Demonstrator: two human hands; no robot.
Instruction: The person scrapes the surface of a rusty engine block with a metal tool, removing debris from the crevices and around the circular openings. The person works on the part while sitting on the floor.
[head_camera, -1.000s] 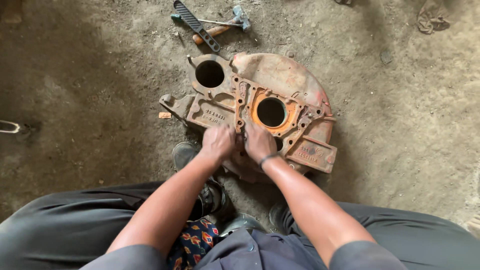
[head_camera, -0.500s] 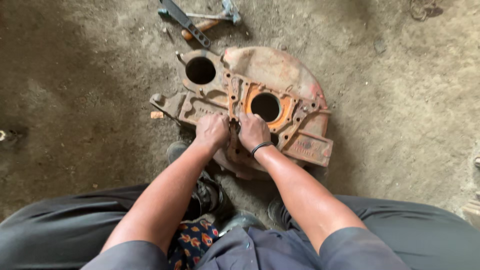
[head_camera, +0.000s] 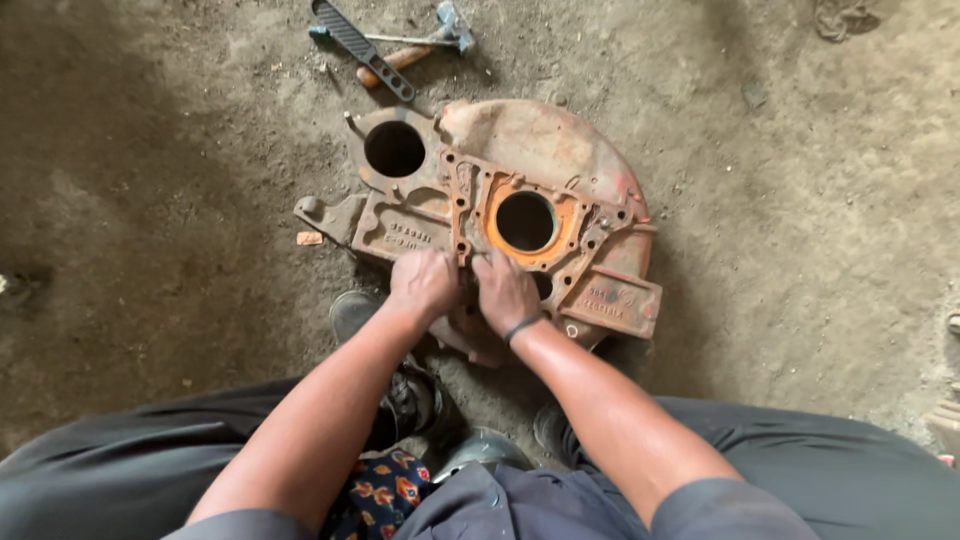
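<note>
**A:** Head view here, looking straight down. The big rusty cast housing (head_camera: 500, 220) lies flat on the dirt floor (head_camera: 150, 200), right in front of the person's feet. Both hands are bunched on its near edge, just below the orange-ringed centre bore (head_camera: 525, 221). The left hand (head_camera: 422, 285) is curled down over the casting and the right hand (head_camera: 505, 292) sits right next to it, almost touching.

**B:** Can you see what the fingers are doing?

**A:** Not really. Both sets are curled and pressed onto the metal, but whether they're pinching a small part or just pushing on the housing, I can't tell. The knuckles hide it.

**B:** What worries me is those sharp, rusty edges around the bore. If whatever they're working gives way suddenly, the knuckles go straight into the casting.

**A:** Yeah, and bare hands too. Also, the housing's near lobe overhangs toward the shoes (head_camera: 400, 400), so if they lift that side and lose grip, it could come down on their toes. It looks heavy.

**B:** Anything loose nearby?

**A:** A hammer (head_camera: 415, 45) and a black-handled tool (head_camera: 360, 48) lie beyond the housing's far side, well apart from the hands. Any small bit dropped in that dirt would be a pain to find, though.
</note>
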